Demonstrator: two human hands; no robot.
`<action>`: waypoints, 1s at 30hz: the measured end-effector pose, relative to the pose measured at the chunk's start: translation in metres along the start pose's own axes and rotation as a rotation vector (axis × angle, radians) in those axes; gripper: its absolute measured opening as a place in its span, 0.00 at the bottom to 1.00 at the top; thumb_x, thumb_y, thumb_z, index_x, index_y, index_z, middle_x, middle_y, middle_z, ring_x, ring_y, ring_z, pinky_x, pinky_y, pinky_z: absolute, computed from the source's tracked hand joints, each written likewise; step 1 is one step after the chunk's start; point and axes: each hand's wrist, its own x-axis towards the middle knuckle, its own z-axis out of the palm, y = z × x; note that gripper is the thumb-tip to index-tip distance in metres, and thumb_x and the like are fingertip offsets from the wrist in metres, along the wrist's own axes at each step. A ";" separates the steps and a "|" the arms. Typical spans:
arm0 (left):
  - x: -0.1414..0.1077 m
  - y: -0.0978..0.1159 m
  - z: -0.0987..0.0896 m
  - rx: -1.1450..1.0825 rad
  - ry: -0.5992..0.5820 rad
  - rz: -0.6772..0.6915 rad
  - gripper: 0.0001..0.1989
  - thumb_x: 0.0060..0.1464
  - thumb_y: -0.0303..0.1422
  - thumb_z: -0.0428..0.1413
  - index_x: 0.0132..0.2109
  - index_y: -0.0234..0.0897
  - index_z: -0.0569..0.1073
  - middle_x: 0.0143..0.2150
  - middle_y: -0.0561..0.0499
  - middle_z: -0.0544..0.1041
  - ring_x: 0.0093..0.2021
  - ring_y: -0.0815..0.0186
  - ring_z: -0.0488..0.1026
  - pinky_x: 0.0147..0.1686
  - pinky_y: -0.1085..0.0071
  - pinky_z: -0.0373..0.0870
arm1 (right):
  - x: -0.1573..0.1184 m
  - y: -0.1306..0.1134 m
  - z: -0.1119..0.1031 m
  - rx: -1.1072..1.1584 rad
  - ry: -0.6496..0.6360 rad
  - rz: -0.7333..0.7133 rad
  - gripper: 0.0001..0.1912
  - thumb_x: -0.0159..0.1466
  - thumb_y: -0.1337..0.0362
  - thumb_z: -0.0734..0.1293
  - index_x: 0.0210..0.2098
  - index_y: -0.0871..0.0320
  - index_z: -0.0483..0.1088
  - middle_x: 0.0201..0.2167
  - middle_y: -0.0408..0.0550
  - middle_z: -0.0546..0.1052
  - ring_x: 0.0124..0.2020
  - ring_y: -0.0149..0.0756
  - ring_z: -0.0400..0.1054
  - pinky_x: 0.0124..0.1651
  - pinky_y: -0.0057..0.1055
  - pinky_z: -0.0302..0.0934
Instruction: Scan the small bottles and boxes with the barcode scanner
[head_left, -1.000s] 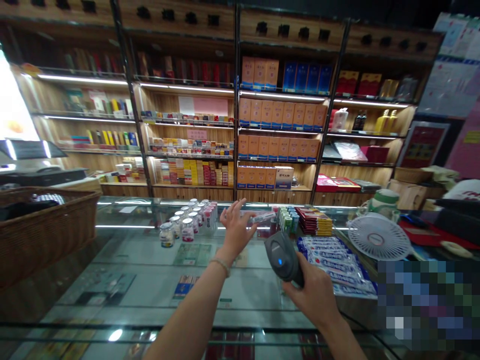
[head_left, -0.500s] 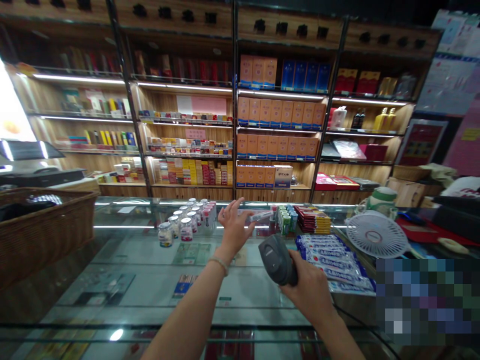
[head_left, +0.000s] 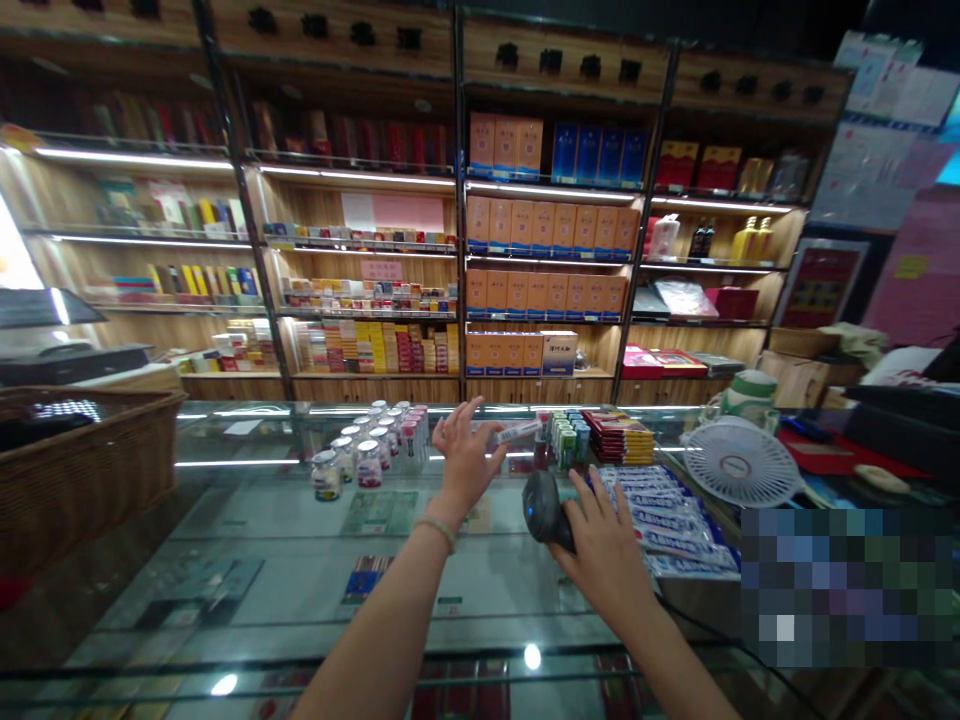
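Observation:
My left hand (head_left: 469, 455) is over the glass counter (head_left: 300, 560), its thumb and a finger closed on one end of a slim clear tube with a label (head_left: 519, 432). Its other fingers are raised. To its right, my right hand (head_left: 604, 545) has a dark grey barcode scanner (head_left: 541, 505) between thumb and index finger, while the remaining fingers stretch out, spread. A small blue light shows on the scanner. The handle is mostly hidden by the hand, and I cannot tell whether the scanner touches the glass. Blue-and-white packets (head_left: 675, 520) lie just right of that hand.
Small jars (head_left: 368, 465) and pink-capped tubes (head_left: 411, 432) stand left of centre. Green tubes (head_left: 568, 440) and stacked red packs (head_left: 609, 437) are behind the hands. A white fan (head_left: 741, 463) stands right, a wicker basket (head_left: 90, 480) left. Lit shelves (head_left: 360, 385) line the back.
My right hand's fingers have loosened from a wrap around the scanner and spread out. The scanner has turned and shifted slightly left. My left hand and the tube have barely moved.

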 end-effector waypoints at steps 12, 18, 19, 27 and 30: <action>0.000 0.001 -0.001 -0.026 0.000 0.012 0.08 0.52 0.34 0.64 0.41 0.45 0.79 0.67 0.47 0.65 0.68 0.49 0.57 0.68 0.43 0.45 | -0.002 0.004 0.000 0.076 -0.256 -0.040 0.26 0.63 0.47 0.68 0.51 0.60 0.73 0.67 0.60 0.63 0.72 0.59 0.47 0.70 0.66 0.36; -0.001 0.001 0.001 -0.019 0.003 0.017 0.09 0.52 0.36 0.65 0.42 0.45 0.79 0.67 0.47 0.66 0.68 0.48 0.57 0.67 0.42 0.46 | 0.033 0.019 -0.015 0.140 -0.294 0.073 0.31 0.70 0.44 0.56 0.61 0.58 0.68 0.68 0.57 0.63 0.72 0.53 0.48 0.71 0.61 0.37; 0.000 0.001 0.001 -0.022 0.002 0.019 0.09 0.52 0.36 0.65 0.42 0.45 0.79 0.67 0.47 0.66 0.68 0.48 0.57 0.67 0.43 0.46 | 0.044 0.022 -0.015 0.139 -0.270 0.107 0.29 0.71 0.47 0.56 0.63 0.58 0.66 0.68 0.56 0.64 0.72 0.52 0.49 0.71 0.61 0.37; 0.002 0.003 -0.001 -0.037 0.018 0.007 0.08 0.52 0.36 0.65 0.41 0.46 0.80 0.67 0.46 0.66 0.67 0.48 0.58 0.67 0.43 0.48 | 0.114 0.030 0.027 0.186 -0.093 0.200 0.29 0.67 0.61 0.62 0.67 0.56 0.61 0.67 0.54 0.65 0.69 0.50 0.54 0.67 0.48 0.52; 0.001 0.003 -0.001 -0.029 0.025 -0.001 0.08 0.52 0.36 0.65 0.41 0.46 0.80 0.66 0.47 0.67 0.67 0.48 0.58 0.66 0.42 0.48 | 0.125 0.033 0.040 0.278 -0.077 0.211 0.24 0.67 0.61 0.63 0.62 0.51 0.67 0.65 0.51 0.67 0.67 0.47 0.56 0.65 0.47 0.54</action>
